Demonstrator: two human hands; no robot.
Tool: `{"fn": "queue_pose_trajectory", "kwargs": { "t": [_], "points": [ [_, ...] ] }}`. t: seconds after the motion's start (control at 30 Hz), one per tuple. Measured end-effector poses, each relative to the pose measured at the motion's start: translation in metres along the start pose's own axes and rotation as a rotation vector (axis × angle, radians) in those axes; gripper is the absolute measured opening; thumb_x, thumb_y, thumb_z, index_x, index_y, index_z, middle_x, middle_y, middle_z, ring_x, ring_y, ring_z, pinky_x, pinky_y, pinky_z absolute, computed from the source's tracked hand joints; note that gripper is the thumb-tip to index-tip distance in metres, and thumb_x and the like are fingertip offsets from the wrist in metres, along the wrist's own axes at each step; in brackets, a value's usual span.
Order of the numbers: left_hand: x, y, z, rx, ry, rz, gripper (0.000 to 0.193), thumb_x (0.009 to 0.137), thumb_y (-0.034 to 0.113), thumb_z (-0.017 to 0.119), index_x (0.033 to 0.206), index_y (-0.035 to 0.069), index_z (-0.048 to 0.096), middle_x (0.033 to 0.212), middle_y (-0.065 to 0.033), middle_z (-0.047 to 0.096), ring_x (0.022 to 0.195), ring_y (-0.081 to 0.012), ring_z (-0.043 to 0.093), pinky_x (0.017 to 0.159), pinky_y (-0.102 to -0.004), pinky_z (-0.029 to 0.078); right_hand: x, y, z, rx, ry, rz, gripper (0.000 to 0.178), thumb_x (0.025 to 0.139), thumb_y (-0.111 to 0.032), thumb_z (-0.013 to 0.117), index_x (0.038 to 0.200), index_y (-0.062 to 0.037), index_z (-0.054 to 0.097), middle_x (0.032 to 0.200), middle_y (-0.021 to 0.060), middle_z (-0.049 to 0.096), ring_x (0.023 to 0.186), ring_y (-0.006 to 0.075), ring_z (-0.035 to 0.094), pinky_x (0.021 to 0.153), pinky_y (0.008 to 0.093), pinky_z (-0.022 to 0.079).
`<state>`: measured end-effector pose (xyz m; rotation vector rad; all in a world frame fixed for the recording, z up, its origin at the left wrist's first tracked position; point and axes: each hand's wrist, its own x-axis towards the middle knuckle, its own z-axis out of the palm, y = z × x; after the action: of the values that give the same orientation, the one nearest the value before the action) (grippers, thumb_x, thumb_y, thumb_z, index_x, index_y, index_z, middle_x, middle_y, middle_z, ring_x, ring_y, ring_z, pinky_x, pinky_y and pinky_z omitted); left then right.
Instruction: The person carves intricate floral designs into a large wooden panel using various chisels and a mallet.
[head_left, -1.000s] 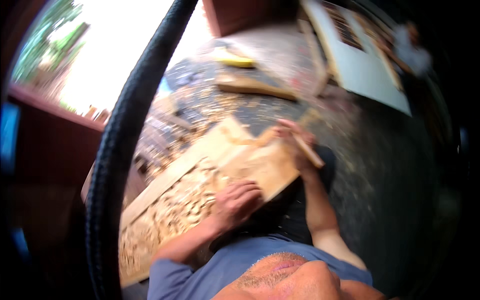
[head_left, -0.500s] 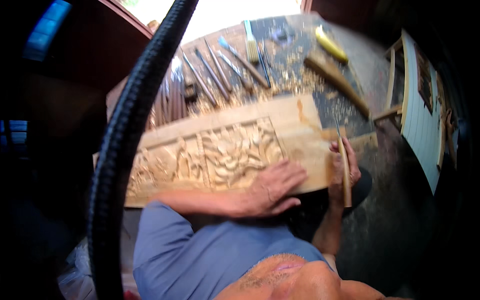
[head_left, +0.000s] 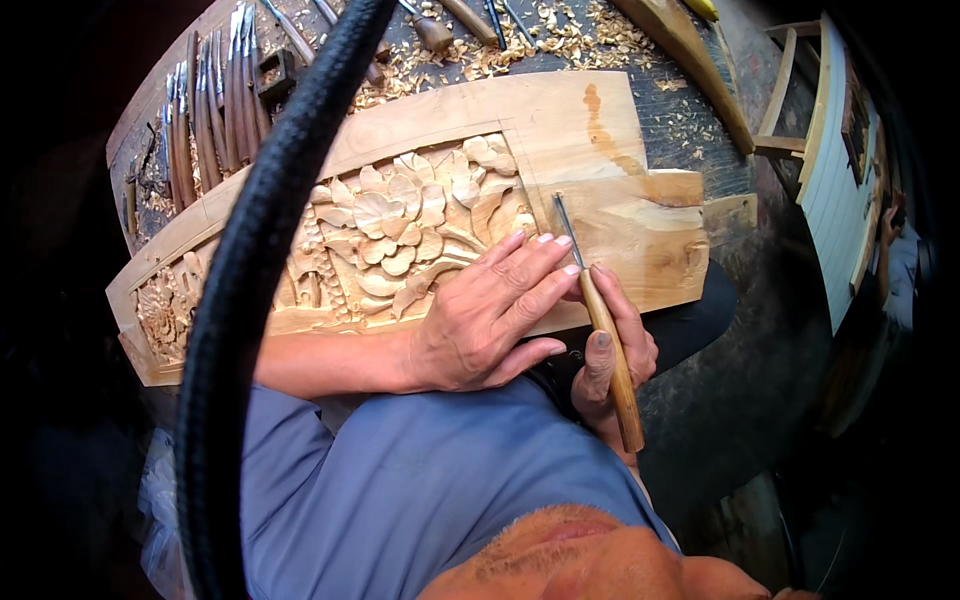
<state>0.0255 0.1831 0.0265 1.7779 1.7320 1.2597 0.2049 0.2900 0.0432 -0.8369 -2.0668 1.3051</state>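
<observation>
A pale wooden panel (head_left: 640,240) carved with flowers and leaves in relief lies slanted before me, its near edge at my lap. My left hand (head_left: 490,320) rests palm down across the carving's lower right part, fingers stretched out. Its fingertips reach the metal shaft of a carving chisel (head_left: 614,375); whether they press on it I cannot tell. My right hand (head_left: 630,335) grips the chisel's wooden handle beside the panel's near edge, thumb along it. The narrow blade slants up and left, its tip at the plain wood right of the carved border.
Several wooden-handled chisels (head_left: 228,100) lie in a row on the dark table at left. Wood shavings (head_left: 430,70) litter its far part. A curved wooden bar (head_left: 700,70) lies at far right. A black braided cord (head_left: 270,240) crosses the view. Beyond stands a pale slatted wooden piece (head_left: 835,170).
The view has tilted down toward the panel. My right hand has brought the chisel left from beside the panel, its tip now at the wood. The left hand stays flat on the panel.
</observation>
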Motion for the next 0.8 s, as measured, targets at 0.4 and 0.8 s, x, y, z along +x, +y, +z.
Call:
{"fn": "queue_pose_trajectory", "kwargs": {
  "t": [0.4, 0.8],
  "points": [
    [-0.002, 0.000, 0.001, 0.065, 0.011, 0.004, 0.064, 0.091, 0.028, 0.085, 0.143, -0.004, 0.065, 0.145, -0.0315, 0.066, 0.136, -0.0485, 0.066, 0.114, -0.0591, 0.053, 0.008, -0.008, -0.004, -0.183, -0.093, -0.192, 0.044, 0.099, -0.022, 0.076, 0.123, 0.0142, 0.069, 0.102, 0.0255, 0.080, 0.096, 0.0413, 0.081, 0.103, 0.0533, 0.062],
    [0.001, -0.003, 0.001, 0.016, -0.001, -0.003, 0.067, 0.091, 0.023, 0.085, 0.145, -0.009, 0.061, 0.147, -0.0355, 0.062, 0.138, -0.0502, 0.063, 0.115, -0.0584, 0.053, 0.008, -0.008, -0.005, -0.145, -0.112, -0.088, 0.038, 0.096, -0.006, 0.070, 0.128, 0.0145, 0.068, 0.105, 0.0252, 0.079, 0.093, 0.0373, 0.082, 0.088, 0.0419, 0.065]
  ]
}}
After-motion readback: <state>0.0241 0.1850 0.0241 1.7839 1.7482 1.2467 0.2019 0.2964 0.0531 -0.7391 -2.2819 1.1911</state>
